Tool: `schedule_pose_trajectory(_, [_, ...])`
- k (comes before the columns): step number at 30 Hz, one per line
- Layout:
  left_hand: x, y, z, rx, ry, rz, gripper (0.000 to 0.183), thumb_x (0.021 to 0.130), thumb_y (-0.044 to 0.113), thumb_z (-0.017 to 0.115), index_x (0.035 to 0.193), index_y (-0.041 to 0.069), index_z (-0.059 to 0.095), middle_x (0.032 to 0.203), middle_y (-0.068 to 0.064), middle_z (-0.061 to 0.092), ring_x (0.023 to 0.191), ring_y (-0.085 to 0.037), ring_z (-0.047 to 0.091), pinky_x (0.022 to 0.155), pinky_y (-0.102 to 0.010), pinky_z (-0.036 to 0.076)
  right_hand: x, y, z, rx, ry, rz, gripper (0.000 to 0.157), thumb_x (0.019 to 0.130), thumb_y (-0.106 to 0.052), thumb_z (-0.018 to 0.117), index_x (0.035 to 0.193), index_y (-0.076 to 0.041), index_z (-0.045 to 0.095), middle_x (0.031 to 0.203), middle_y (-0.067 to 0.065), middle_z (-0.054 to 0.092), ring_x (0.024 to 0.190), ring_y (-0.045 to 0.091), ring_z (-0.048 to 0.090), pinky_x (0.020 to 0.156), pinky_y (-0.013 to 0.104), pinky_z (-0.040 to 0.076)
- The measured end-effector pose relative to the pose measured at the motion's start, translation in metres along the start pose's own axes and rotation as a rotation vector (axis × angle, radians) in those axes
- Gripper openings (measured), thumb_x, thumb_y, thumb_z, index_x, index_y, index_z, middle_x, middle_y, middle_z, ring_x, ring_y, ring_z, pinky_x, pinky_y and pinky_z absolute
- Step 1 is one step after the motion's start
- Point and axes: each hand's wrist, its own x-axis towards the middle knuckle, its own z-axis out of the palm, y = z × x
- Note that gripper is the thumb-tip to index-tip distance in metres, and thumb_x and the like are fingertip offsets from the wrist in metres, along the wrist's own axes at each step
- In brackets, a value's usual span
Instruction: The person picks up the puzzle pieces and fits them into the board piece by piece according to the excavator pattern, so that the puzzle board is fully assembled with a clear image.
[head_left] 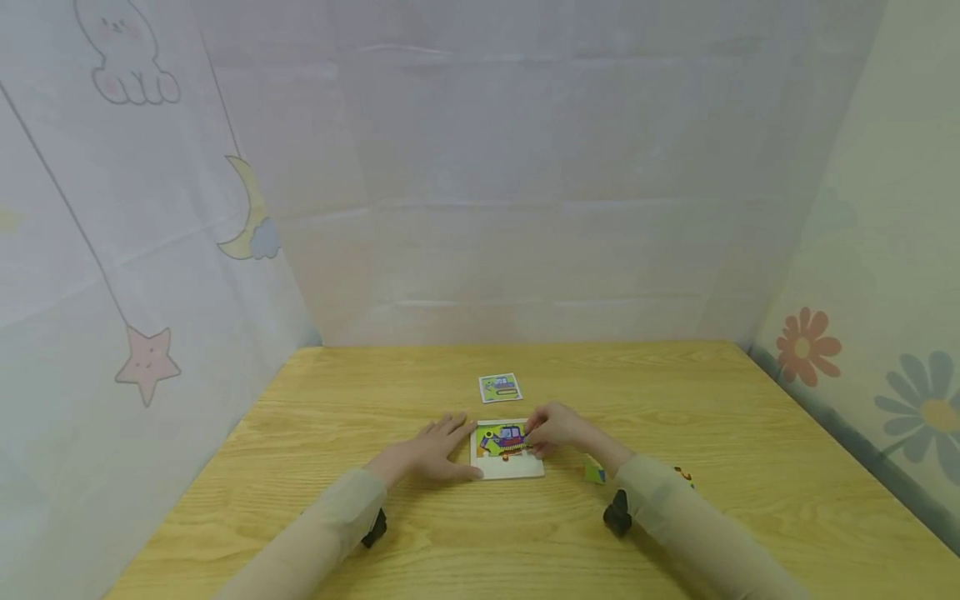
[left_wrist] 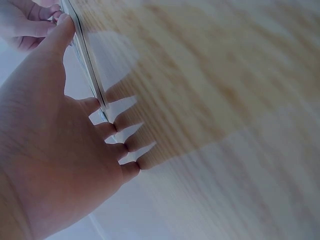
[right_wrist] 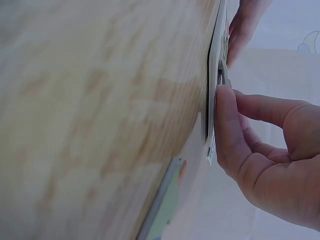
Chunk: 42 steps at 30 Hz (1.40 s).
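Note:
A white-rimmed jigsaw puzzle board [head_left: 512,470] lies on the wooden table, its upper part filled with a purple digger picture [head_left: 502,437] on green. Its lower strip shows bare white. My left hand [head_left: 441,450] rests at the board's left side with fingers spread, the thumb touching the near left corner. At the right side, my right hand [head_left: 557,427] pinches a puzzle piece [right_wrist: 225,75] between thumb and forefinger, tilted against the board. Fingers hide most of that piece. In the left wrist view, the left hand [left_wrist: 60,145] has its fingertips down on the table.
Behind the board lies a small picture card [head_left: 500,387] with a similar digger. A loose green and blue piece [head_left: 594,472] lies right of the board, near the right forearm. Another colourful piece [head_left: 684,477] is partly hidden by the right sleeve. Printed cloth walls surround the table.

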Motion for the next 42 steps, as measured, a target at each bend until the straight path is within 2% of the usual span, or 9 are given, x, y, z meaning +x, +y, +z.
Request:
schedule_pose_trajectory(5, [-0.0004,0.0000,-0.0007,-0.010,0.000,0.001,0.089,0.085,0.063,0.053,0.151,0.015,0.017,0.158,-0.014,0.010,0.144,-0.038,0.006,0.115,-0.056,0.010,0.0001,-0.0012,0.0006,-0.062,0.030,0.002,0.009,0.083,-0.003,0.067,0.090,0.001,0.063,0.076,0.008,0.064,0.063,0.014,0.061,0.057,0.028,0.056])
schedule_pose_trajectory(15, [-0.0011,0.0027,-0.0029,-0.021,0.007,0.005,0.089,0.085,0.063,0.053,0.151,0.015,0.018,0.157,-0.015,0.010,0.144,-0.039,0.006,0.116,-0.056,0.010,-0.0001,-0.0031,-0.0008,-0.099,0.035,0.010,0.009,0.084,-0.004,0.067,0.091,0.000,0.064,0.077,0.008,0.065,0.063,0.014,0.061,0.057,0.028,0.056])
schedule_pose_trajectory(23, [0.0004,0.0022,-0.0027,-0.017,0.011,0.000,0.088,0.085,0.063,0.052,0.151,0.016,0.018,0.157,-0.015,0.010,0.144,-0.039,0.006,0.116,-0.055,0.011,0.0010,-0.0025,-0.0005,-0.163,0.040,0.030,0.007,0.085,-0.009,0.068,0.089,-0.004,0.070,0.076,0.004,0.066,0.063,0.013,0.061,0.058,0.027,0.056])
schedule_pose_trajectory(35, [0.0015,0.0022,-0.0010,-0.010,0.009,-0.006,0.088,0.085,0.064,0.051,0.151,0.016,0.019,0.157,-0.014,0.011,0.144,-0.038,0.006,0.116,-0.055,0.012,0.0011,-0.0013,0.0013,-0.189,-0.020,-0.008,0.009,0.085,-0.011,0.068,0.089,-0.008,0.075,0.080,0.000,0.068,0.060,0.010,0.056,0.055,0.022,0.050])
schedule_pose_trajectory(42, [0.0014,0.0024,-0.0011,-0.007,-0.001,-0.004,0.089,0.085,0.064,0.052,0.151,0.015,0.017,0.157,-0.015,0.010,0.144,-0.038,0.006,0.116,-0.055,0.011,-0.0025,-0.0016,0.0008,-0.188,-0.035,-0.021,0.010,0.086,-0.012,0.067,0.090,-0.007,0.074,0.079,0.000,0.067,0.061,0.010,0.055,0.057,0.024,0.052])
